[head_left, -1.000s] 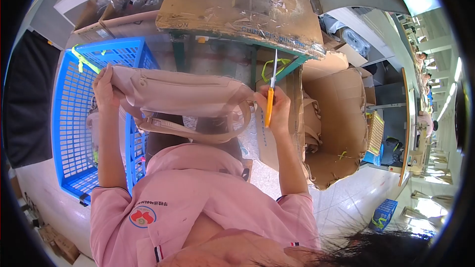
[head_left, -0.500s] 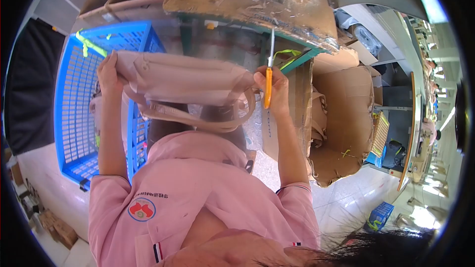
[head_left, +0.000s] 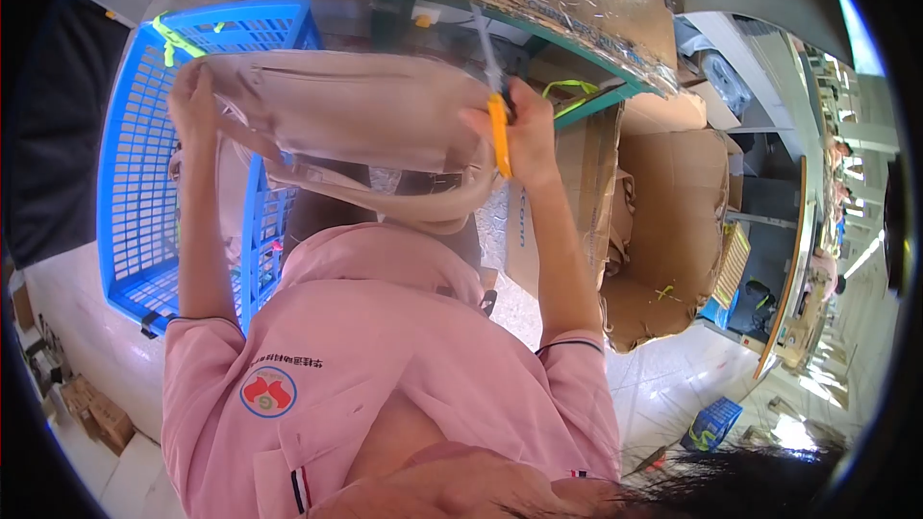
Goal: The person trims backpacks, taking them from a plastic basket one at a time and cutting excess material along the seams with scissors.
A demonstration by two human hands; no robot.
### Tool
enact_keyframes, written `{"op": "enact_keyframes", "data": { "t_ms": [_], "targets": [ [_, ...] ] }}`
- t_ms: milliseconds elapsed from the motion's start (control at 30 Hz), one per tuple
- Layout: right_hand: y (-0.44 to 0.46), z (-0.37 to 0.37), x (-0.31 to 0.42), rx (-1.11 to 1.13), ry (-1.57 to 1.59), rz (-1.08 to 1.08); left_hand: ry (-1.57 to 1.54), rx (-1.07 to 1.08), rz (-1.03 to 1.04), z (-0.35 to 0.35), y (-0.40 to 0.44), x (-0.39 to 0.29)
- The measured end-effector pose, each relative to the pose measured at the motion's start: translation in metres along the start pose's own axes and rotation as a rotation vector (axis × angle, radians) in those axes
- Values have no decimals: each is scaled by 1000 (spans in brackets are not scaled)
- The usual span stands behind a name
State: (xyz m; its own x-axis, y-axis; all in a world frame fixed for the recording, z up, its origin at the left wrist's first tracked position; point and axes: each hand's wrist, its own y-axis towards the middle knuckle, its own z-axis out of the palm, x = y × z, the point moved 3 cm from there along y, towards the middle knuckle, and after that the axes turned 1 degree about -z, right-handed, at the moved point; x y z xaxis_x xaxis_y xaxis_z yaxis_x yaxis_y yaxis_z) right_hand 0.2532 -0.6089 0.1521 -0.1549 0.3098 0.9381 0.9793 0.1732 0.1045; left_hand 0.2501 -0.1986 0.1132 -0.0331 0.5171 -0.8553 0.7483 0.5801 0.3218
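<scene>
Stretched out in front of me is a beige bag (head_left: 356,106) with a zip line near its upper edge and a strap (head_left: 404,210) looping below it. My left hand (head_left: 194,101) is closed on the bag's left end. At the other end, my right hand (head_left: 529,135) grips a pair of scissors (head_left: 499,139) with orange handles, the blades pointing up and away. The fingers of that hand also meet the bag's right side; blur hides whether they pinch it.
On the left, a blue plastic basket (head_left: 113,279) has beige material inside. A scrap-littered worktable (head_left: 577,10) stands ahead. To the right is an open cardboard box (head_left: 673,231) with beige pieces in it. A smaller blue basket (head_left: 713,423) sits on the floor.
Both hands have moved up and slightly left with the bag. Its face is turned more toward me, showing the zip line. The scissors have tilted to the left.
</scene>
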Motion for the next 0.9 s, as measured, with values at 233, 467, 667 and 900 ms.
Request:
{"op": "enact_keyframes", "data": {
  "t_ms": [233, 467, 667, 900],
  "targets": [
    [62, 41, 127, 217, -296, -490, 200, 254, 741, -9, -32, -194],
    [78, 76, 177, 345, -521, -505, -447, 728, 144, 3, -19, -180],
    [75, 83, 183, 313, -585, -595, -441, 584, 172, -4, -19, -166],
    [67, 43, 208, -106, 33, -720, -425, 283, 119, -29, -3, -152]
  ]
}}
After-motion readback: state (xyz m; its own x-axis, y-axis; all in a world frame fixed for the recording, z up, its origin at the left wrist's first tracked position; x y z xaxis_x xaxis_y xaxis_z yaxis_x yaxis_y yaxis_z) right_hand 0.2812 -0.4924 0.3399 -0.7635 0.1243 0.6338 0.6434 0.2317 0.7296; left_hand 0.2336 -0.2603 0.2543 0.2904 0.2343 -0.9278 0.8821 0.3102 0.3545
